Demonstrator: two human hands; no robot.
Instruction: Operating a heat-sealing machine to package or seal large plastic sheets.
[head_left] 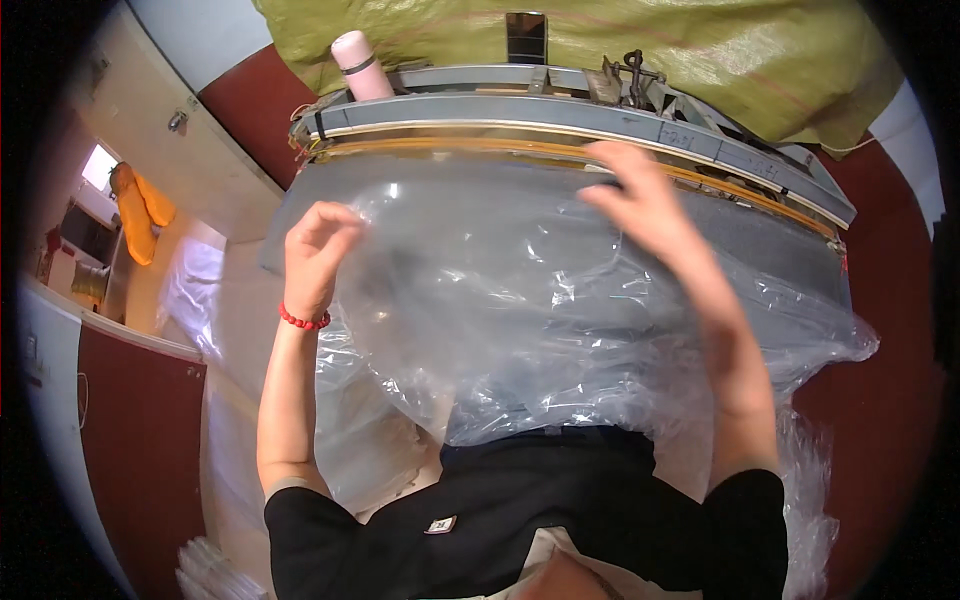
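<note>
A clear plastic sheet lies crumpled over a grey work table and hangs over its front edge toward my body. At the sheet's left edge is my left hand, a red bead bracelet on its wrist. Its thumb and fingers are pinched together on the film. Farther to the right, my right hand hovers over the table's back part, slightly blurred. Its thumb and fingers are apart, with nothing seen between them. Beyond the table runs a long grey metal bar with an orange strip along its front.
A pink bottle stands behind the bar at the left. A metal clamp sits at the back right, before a green-yellow tarp. More clear plastic hangs or lies below at the left. An open door is beyond.
</note>
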